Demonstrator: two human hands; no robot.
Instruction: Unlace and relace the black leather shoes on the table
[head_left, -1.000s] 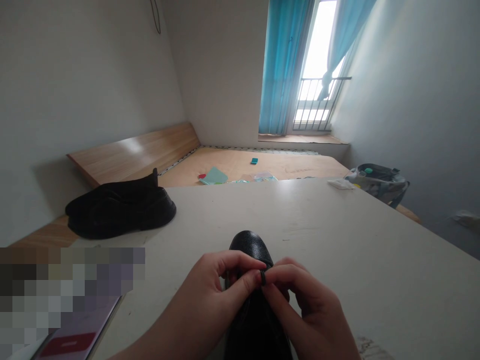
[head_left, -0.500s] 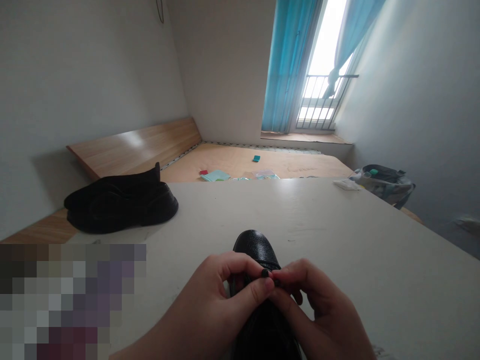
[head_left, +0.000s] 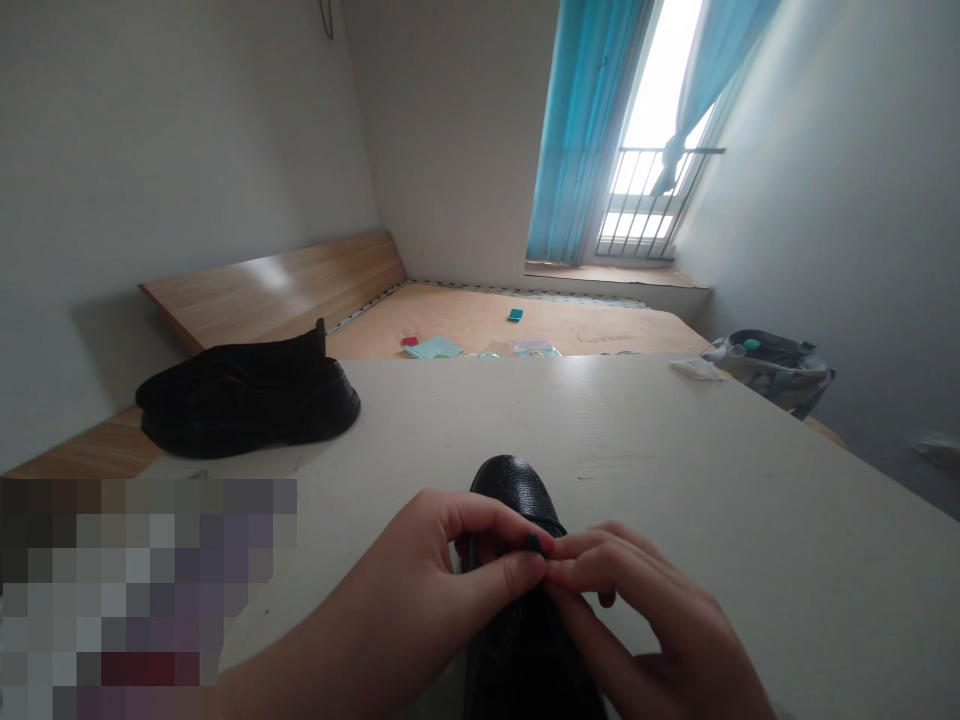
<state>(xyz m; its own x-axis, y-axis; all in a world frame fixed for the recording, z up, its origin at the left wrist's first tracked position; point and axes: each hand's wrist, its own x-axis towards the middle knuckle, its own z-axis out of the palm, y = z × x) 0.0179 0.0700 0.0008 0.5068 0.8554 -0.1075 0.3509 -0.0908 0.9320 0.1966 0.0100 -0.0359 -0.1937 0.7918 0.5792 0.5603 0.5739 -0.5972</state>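
Note:
A black leather shoe [head_left: 514, 490] lies on the table with its toe pointing away from me. My left hand [head_left: 465, 560] reaches over it from the left, thumb and forefinger pinched on a small dark piece of black shoelace [head_left: 535, 543]. From the right, my right hand [head_left: 645, 600] meets it above the shoe's front, its fingertips closed against the lace at the left fingertips. The fingers hide most of the lacing. At the table's left end sits another pair-like dark shape, black shoes [head_left: 247, 395], apart from both hands.
The white table [head_left: 637, 430] runs to a far edge. Beyond it is a bed [head_left: 465, 310] with small coloured packets. A clear plastic packet [head_left: 697, 370] lies near the right edge, close to a bag [head_left: 780, 365]. A blurred patch covers the lower left.
My right hand's fingers have straightened and shifted slightly, now lying closer together at the lace. My left hand keeps its pinch. The view has tilted slightly.

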